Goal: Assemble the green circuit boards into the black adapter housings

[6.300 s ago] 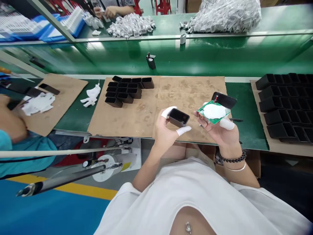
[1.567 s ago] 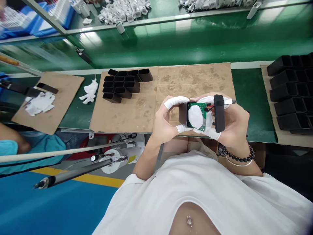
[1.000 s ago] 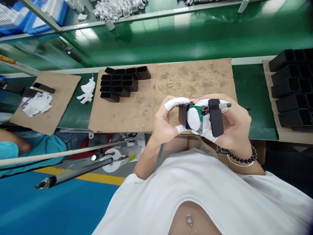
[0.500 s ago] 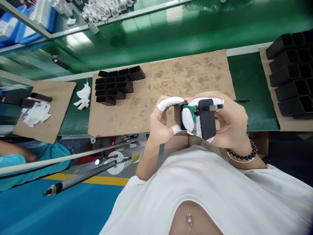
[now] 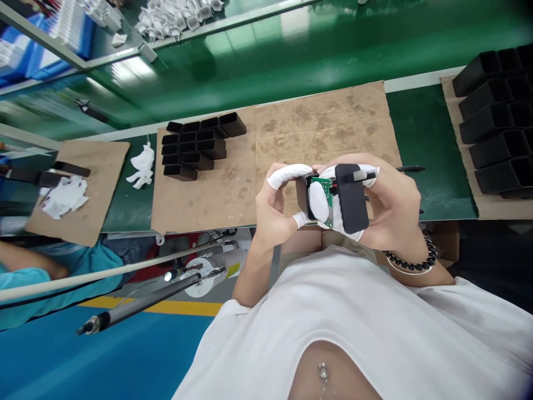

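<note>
- Black case (image 5: 302,197) is clamped by fingers of the left hand (image 5: 272,210), over the cardboard's front edge (image 5: 208,225).
- Green board (image 5: 328,191) is pinched by fingers of the right hand (image 5: 395,205).

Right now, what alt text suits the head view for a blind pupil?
Left hand holds a black case; right hand holds a green board at its mouth, a black cap alongside. More cases stand on cardboard.

Left grip (image 5: 270,214) C-shaped, right grip (image 5: 395,208) curled opposite — both forearms (image 5: 254,272) angled inward
</note>
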A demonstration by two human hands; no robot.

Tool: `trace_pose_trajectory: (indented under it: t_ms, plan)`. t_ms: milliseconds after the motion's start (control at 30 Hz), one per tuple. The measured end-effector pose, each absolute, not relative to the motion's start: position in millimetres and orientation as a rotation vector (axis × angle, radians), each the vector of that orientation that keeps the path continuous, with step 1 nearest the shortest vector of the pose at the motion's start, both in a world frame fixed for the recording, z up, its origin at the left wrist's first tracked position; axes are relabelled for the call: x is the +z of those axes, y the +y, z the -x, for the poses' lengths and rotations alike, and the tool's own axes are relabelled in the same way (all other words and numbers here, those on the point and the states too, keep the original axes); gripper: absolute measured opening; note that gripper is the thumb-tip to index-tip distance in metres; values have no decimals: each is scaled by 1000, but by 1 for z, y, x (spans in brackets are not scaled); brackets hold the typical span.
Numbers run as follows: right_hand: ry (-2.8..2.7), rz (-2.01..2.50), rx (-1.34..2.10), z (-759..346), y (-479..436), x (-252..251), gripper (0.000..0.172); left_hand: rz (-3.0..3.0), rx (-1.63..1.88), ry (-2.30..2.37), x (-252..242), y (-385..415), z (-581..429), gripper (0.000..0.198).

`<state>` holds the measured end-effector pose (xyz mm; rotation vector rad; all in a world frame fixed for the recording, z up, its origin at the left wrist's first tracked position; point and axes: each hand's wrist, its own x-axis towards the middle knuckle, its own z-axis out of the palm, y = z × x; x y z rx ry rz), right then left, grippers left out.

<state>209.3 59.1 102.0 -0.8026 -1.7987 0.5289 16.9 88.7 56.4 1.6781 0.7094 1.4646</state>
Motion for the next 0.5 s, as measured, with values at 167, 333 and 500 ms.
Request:
trace_pose_trajectory:
  t_ms: [167,333,500]
  plan:
    - [-1817,821,533,-209,61,103,38,-1653,1456,668,53,89,-17,70]
    - [-1812,864,559,-210,61,104,41,-1637,1429,712,50,90,-16,74]
    - [-1819,858,558,-211,62,104,48,-1643,1448,708,50,89,-17,71]
